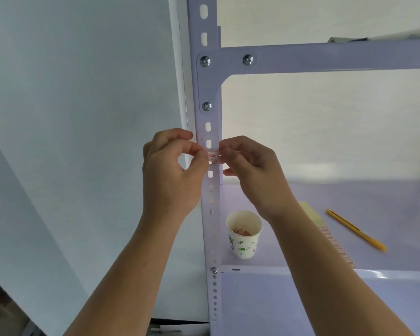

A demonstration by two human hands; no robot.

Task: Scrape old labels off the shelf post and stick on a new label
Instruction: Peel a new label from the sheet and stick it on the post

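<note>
The new label (212,156) sits on the face of the shelf post (209,190), between 2 slots; the left hand (172,170) pinches its left edge and the right hand (250,170) pinches its right edge; to seat it well, keep it level and press from the middle outward; a paper cup (244,235) of scraps stands on the shelf (325,238) below.

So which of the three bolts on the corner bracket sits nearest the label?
The lowest bolt on the shelf post, directly above the label. The other two sit higher, level with the crossbeam.
</note>
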